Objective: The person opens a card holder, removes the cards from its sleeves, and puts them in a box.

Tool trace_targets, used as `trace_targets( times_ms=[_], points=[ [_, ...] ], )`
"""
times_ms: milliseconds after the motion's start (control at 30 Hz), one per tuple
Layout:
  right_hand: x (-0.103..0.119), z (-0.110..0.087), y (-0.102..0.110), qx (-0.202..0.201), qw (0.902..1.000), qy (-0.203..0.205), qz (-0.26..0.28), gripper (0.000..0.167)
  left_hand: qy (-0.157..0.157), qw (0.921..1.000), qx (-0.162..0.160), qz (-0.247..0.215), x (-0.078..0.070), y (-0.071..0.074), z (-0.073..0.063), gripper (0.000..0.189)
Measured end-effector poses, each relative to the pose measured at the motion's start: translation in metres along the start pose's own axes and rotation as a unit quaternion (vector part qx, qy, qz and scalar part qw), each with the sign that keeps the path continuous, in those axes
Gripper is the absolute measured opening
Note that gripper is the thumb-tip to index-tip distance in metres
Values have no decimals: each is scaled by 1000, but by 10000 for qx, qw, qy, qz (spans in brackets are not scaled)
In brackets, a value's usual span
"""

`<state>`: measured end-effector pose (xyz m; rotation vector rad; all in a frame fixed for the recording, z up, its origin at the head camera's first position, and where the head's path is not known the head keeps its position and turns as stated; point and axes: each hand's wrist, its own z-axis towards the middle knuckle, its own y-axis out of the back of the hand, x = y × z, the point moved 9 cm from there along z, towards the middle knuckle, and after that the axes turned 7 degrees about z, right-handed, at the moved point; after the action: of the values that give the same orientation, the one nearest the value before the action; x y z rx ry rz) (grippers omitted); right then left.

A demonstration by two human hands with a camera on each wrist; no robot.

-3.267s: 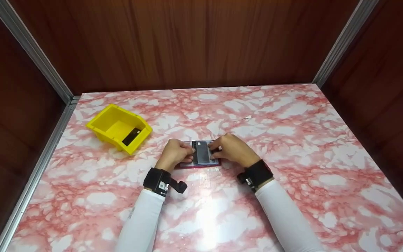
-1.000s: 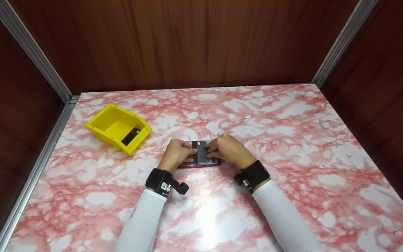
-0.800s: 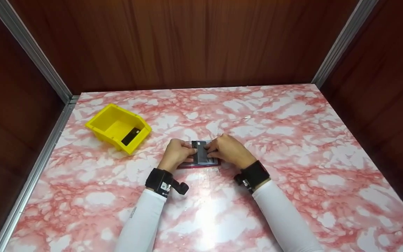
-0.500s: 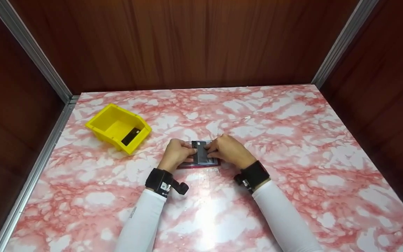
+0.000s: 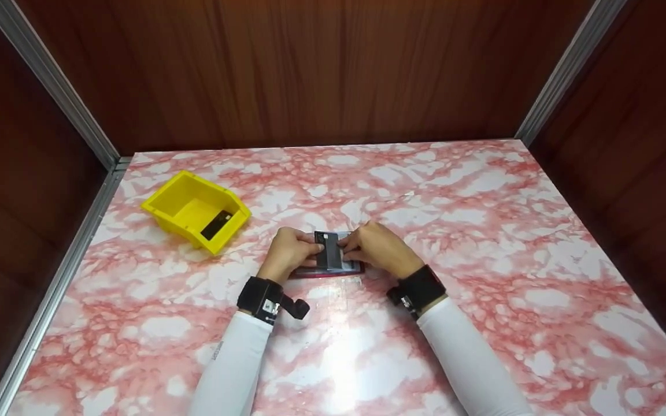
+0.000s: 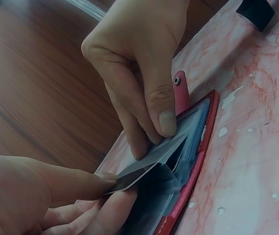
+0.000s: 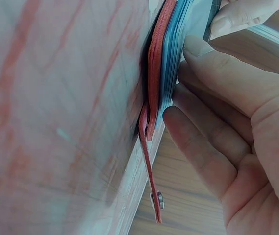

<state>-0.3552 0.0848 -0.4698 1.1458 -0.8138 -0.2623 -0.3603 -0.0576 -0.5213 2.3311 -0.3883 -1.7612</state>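
A red card holder (image 5: 333,275) lies spread on the table with its clear plastic sleeves (image 7: 175,44) facing up. A black card (image 5: 322,257) sits partly inside one sleeve, its left part sticking out. My left hand (image 5: 289,251) pinches the card's exposed edge between thumb and fingers; the left wrist view shows the card (image 6: 129,180) tilted up at the sleeve's mouth. On the other side my right hand (image 5: 384,248) pinches the sleeve, thumb on its face. The holder's snap strap (image 7: 150,171) juts out beneath the right hand.
A yellow bin (image 5: 194,202) stands at the left, with another black card (image 5: 216,225) inside near its low front lip. The table (image 5: 483,260) has a red and white marbled top. Dark wooden panels (image 5: 287,75) enclose the back and sides.
Over the last half second my left hand has shifted slightly left, and more of the black card shows outside the sleeve. Earlier, my right hand moved left onto the sleeve. The bin has stayed put.
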Motion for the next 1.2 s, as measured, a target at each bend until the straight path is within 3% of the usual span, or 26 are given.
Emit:
trace_targets(
  times_ms=[200,467,833,1200],
  points=[
    [-2,-1,-1,1,9999,-93,96,10,-32,10000,-8,13,0,3,0,21],
    [-2,-1,-1,20,9999,-146,71,14,174,9996,-86,223,1,8,1,20],
    [-2,-2,0,27,9999,-154,28,17,38,9977,-149,654,-8,17,-2,18],
    [-3,-2,-1,38,9998,-144,113,17,112,9964,-55,840,-10,26,-5,19]
  ],
)
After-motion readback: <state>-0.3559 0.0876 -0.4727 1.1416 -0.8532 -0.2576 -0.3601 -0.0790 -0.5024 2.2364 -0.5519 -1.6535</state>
